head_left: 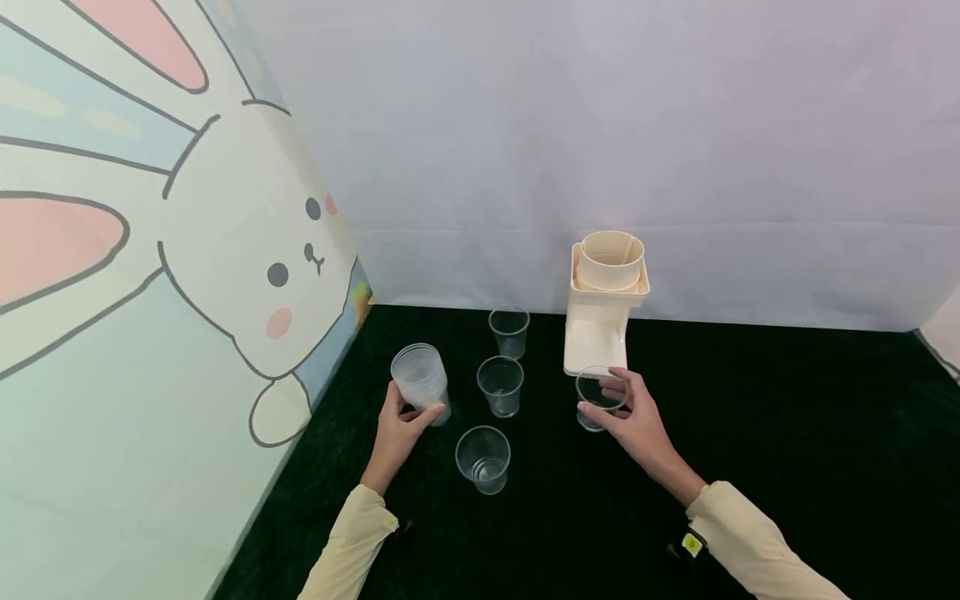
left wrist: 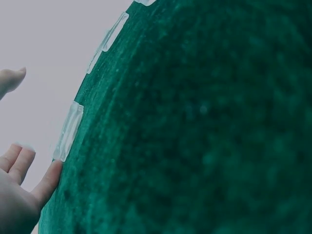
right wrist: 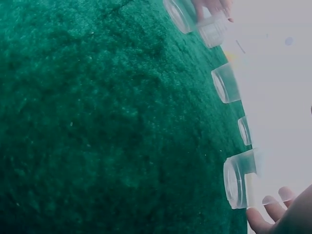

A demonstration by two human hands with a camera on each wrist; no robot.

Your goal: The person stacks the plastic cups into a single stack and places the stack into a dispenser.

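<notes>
A stack of clear plastic cups (head_left: 422, 379) stands on the dark green mat, leaning slightly, near the rabbit-printed wall; its frosted look comes from the many nested walls. The left hand (head_left: 397, 429) grips it low at the base, thumb on one side and fingers behind. A single clear plastic cup (head_left: 597, 397) sits upright, mouth up, just in front of the cream dispenser's foot. The right hand (head_left: 637, 417) holds it around the rim and side, fingers curled about it.
</notes>
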